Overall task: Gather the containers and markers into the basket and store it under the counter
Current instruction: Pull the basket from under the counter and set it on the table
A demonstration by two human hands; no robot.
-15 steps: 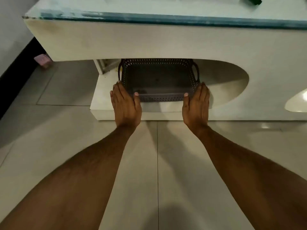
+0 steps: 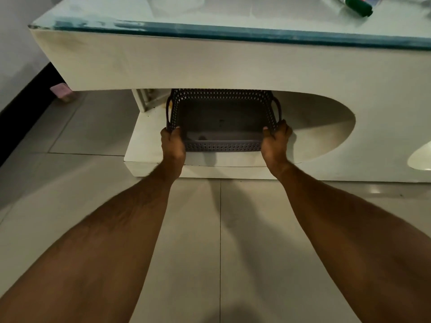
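Grey perforated plastic basket [image 2: 221,127] sits on the low white shelf [image 2: 149,145] under the tabletop [image 2: 233,17], its far end tucked back beneath the white front panel, near end w/ rim facing the person. Inside looks bare, only the dark floor of the basket showing; far corners too dim to tell. Left hand [image 2: 173,142] grasps the near left corner, thumb curled over the rim & inside, fingers wrapped round the outer wall. Right hand [image 2: 276,139] grasps the near right corner the same way, thumb over the rim, fingers round the outside just below the side handle [image 2: 277,108]. Both forearms reach straight fwd over the tiled floor [image 2: 219,229]. Up top, on the glass tabletop at the far right, a dark green marker [image 2: 358,7] lies on its side w/ a pink one just behind it, partly cut off by the frame edge. Small pink block [image 2: 62,92] sits on the floor at left, near the dark skirting by the wall, well apart from the basket.
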